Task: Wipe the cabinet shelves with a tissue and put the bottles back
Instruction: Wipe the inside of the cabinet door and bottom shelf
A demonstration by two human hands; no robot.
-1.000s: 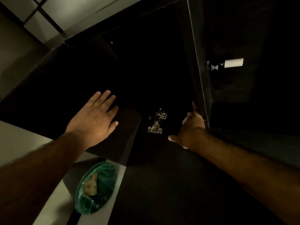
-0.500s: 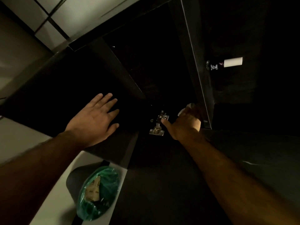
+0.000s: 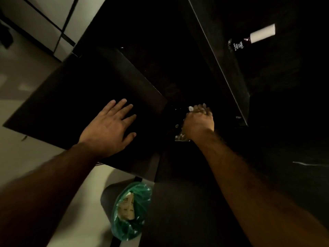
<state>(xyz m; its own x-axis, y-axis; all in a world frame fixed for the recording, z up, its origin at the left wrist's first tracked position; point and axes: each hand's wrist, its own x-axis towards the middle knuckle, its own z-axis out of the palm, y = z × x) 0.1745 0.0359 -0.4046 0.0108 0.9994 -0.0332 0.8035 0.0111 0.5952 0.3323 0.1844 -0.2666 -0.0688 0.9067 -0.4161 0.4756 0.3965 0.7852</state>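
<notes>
Left hand (image 3: 108, 129) flat, fingers straight and spread, pressed against the dark open cabinet door (image 3: 85, 97). Right hand (image 3: 198, 122) reaching into the dark cabinet, fingers curled round a white tissue (image 3: 190, 108), just above a metal hinge (image 3: 180, 137). Dark bottle (image 3: 252, 39) with white cap lying on its side, upper right, well apart. Below, green-lined bin (image 3: 131, 211) on pale floor.

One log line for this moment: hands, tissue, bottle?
left hand flat on cabinet door | right hand grips tissue inside cabinet | bottle lying right
</notes>
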